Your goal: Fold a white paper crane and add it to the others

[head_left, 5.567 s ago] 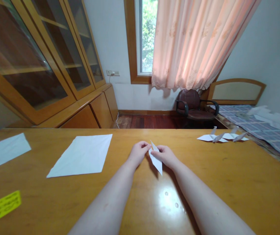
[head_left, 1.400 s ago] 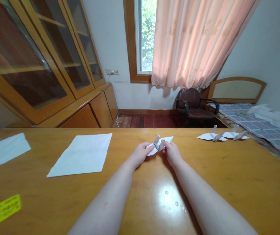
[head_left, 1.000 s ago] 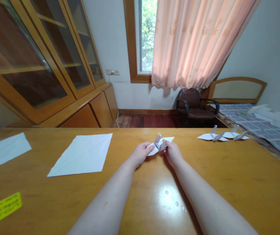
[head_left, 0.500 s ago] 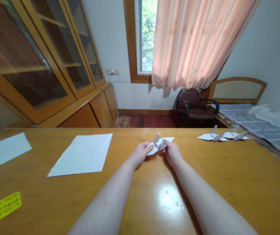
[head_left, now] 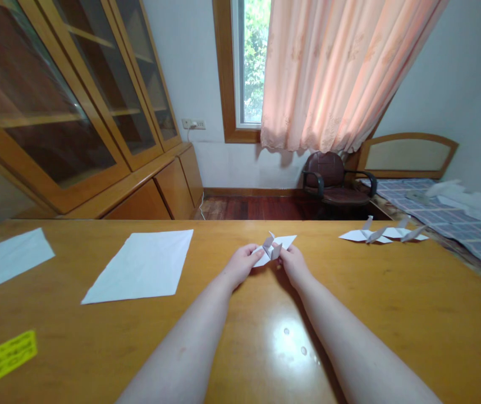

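A small white paper crane (head_left: 270,250) is held between my two hands, just above the far part of the table. My left hand (head_left: 243,264) is closed on its left wing, the thumb lying on top. At the near right side, my right hand (head_left: 293,262) pinches the paper crane close to its upright point and right wing; those fingertips are partly hidden. Two finished-looking paper cranes, one (head_left: 365,234) beside the other (head_left: 404,232), stand on the table to the right with wings spread.
On the wooden table (head_left: 240,359) lie a white paper sheet (head_left: 143,266) and another (head_left: 8,261) farther left. A yellow label (head_left: 4,359) is at the near left. Past the far edge are a chair (head_left: 328,174), a cabinet (head_left: 139,191) and a bed (head_left: 446,202).
My right hand has shifted slightly left and down along the paper crane. The crane's raised points have tilted a little, and its right wing has moved slightly left.
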{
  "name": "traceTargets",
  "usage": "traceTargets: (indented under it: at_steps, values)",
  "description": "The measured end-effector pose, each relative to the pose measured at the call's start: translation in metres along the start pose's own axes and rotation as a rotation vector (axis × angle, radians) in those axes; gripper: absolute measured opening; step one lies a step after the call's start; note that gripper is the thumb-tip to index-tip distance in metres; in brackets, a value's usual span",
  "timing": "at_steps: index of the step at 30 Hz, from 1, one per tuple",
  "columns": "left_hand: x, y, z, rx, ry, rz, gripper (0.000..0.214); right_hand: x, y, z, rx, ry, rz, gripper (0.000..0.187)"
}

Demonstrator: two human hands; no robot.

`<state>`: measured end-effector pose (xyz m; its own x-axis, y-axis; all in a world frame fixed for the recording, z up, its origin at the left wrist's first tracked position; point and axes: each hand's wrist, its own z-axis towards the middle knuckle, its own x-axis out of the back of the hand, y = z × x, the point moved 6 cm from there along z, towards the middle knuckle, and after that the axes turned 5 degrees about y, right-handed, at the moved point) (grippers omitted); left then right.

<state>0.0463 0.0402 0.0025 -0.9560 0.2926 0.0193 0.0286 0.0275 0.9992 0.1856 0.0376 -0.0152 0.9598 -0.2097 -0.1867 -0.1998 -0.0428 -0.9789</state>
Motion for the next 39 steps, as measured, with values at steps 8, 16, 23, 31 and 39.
traceTargets:
  at_steps: [8,16,23,31,39]
  values:
    - [-0.002,0.004,-0.003,-0.016,-0.017,0.117,0.046,0.002,-0.01,-0.002,0.098,0.032,-0.005,0.031]
    - [-0.002,0.006,-0.003,-0.011,-0.015,0.119,0.049,0.0,-0.015,-0.006,0.137,0.02,-0.03,0.031]
    - [0.0,0.004,-0.001,-0.035,-0.02,0.116,0.04,0.004,-0.015,-0.005,0.086,0.058,-0.001,0.031]
    - [-0.002,0.003,-0.002,-0.02,-0.04,0.062,0.04,0.007,-0.003,0.002,-0.015,0.07,0.215,0.023]
    - [-0.002,0.003,-0.003,-0.023,-0.043,0.07,0.04,0.008,0.0,0.006,-0.026,0.092,0.305,0.02]
